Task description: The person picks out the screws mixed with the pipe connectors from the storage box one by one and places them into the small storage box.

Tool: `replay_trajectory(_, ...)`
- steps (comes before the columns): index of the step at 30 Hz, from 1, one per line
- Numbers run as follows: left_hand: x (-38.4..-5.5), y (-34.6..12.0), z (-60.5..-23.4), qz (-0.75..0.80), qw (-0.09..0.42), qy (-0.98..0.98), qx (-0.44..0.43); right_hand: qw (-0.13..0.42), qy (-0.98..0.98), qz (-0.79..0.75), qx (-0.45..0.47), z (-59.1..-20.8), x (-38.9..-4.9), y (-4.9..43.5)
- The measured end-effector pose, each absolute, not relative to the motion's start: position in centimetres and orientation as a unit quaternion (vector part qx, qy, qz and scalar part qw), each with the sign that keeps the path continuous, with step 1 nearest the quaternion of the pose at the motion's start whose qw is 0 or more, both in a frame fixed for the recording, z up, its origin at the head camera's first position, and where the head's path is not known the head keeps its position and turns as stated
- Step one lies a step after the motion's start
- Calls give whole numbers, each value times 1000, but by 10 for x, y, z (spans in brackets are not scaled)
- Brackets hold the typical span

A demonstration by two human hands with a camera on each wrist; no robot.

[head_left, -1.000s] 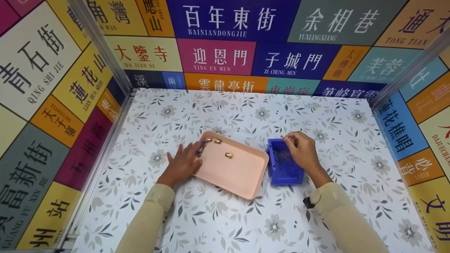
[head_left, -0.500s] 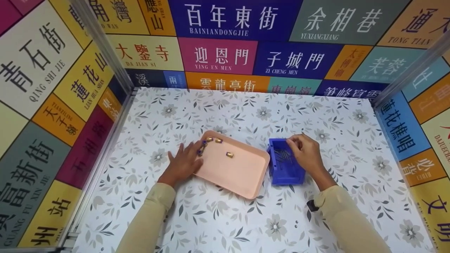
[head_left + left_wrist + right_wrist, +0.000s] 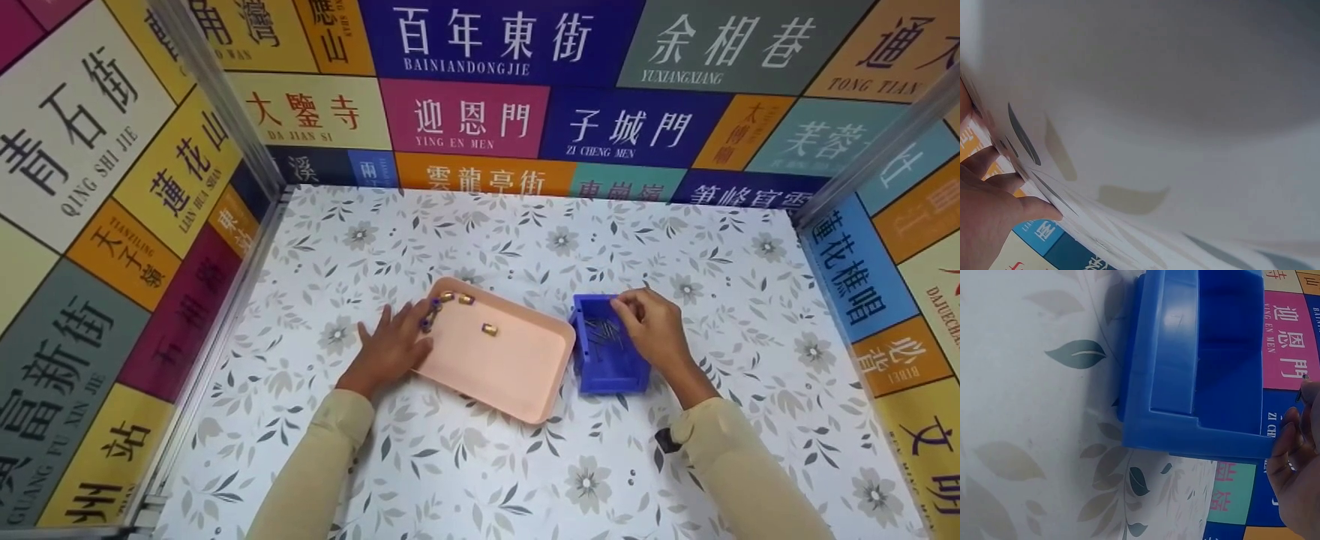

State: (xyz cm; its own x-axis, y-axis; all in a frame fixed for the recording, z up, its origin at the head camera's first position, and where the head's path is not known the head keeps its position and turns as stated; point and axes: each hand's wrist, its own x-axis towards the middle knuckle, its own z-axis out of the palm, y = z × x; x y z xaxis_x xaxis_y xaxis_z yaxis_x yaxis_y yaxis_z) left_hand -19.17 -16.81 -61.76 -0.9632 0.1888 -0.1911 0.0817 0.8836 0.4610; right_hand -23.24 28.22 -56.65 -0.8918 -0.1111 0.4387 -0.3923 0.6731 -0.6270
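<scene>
My left hand (image 3: 391, 346) lies with fingers spread at the left edge of a shallow pink tray (image 3: 491, 375). In the left wrist view, the fingers (image 3: 1039, 208) are stretched out against the white patterned surface. Several short brass-coloured fittings with blue ends (image 3: 490, 329) lie in the tray, most in its upper left corner. Over the right side of a blue plastic bin (image 3: 613, 381), my right hand (image 3: 654, 324) pinches a slim dark metal piece (image 3: 1298, 396) between thumb and finger; only its end shows. Several thin dark metal pieces (image 3: 602, 331) lie inside the bin.
The tray and bin stand side by side on a white table cover with grey leaves and flowers (image 3: 589, 480). Upright panels with coloured street-name signs (image 3: 465, 120) enclose the back and both sides. A dark strap (image 3: 666, 440) hangs at the right cuff.
My right hand has shifted slightly right and down from the bin's far rim, then stayed there, still pinching. The left hand, tray and fittings keep their places.
</scene>
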Motion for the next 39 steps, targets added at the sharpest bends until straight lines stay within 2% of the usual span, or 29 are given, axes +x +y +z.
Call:
replay_trajectory(18, -191, -172, -619, 235, 122, 962, 64, 194, -890, 390, 133, -574, -233, 283)
replay_trajectory(25, -192, -173, -620, 240, 129, 961, 54, 229, -876, 402, 133, -576, -240, 288)
replay_trajectory(33, -202, -169, -613, 281, 149, 946, 67, 257, -888, 364, 116, -576, -260, 317)
replay_trajectory(39, -213, -168, -601, 286, 163, 941, 73, 224, -904, 357, 72, -585, -276, 338)
